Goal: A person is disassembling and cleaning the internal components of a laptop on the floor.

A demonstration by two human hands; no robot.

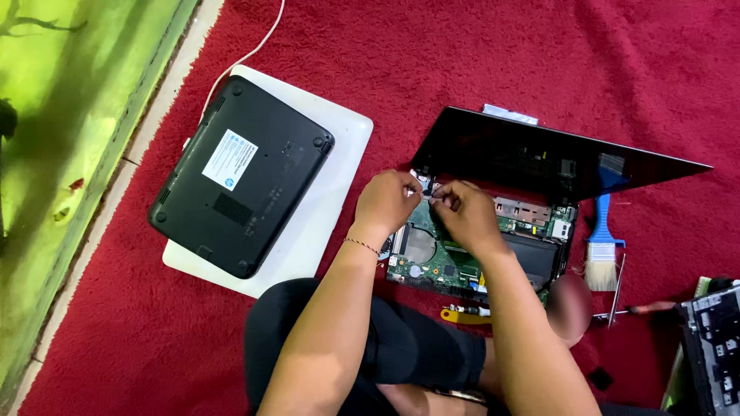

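Both hands are over the opened laptop [478, 246], which lies on the red carpet [462, 69] in front of the person's knees. Bottom cover off, green mainboard [432, 258] exposed, dark screen panel [539, 158] tilted up behind it.

Left hand [388, 202]: fingers curled in, tips pinched at the upper left corner of the board, near the hinge. It grips something small there, too small to identify. Thin bracelet on that wrist.

Right hand [465, 216]: also curled, fingertips meeting the left hand's at the same spot, knuckles covering part of the board. Cannot tell what it holds, if anything.

Around it:
- A blue-handled brush [602, 239] lies just right of the laptop, bristles toward the person.
- A yellow-handled tool [462, 313] rests at the laptop's near edge.
- A red-handled screwdriver [644, 309] sits further right, near a second bare chassis [713, 347] at the frame edge.
- Well to the left, a black laptop [243, 185] sits upside down on top of a white laptop [324, 208], white cable [258, 46] running off from them.
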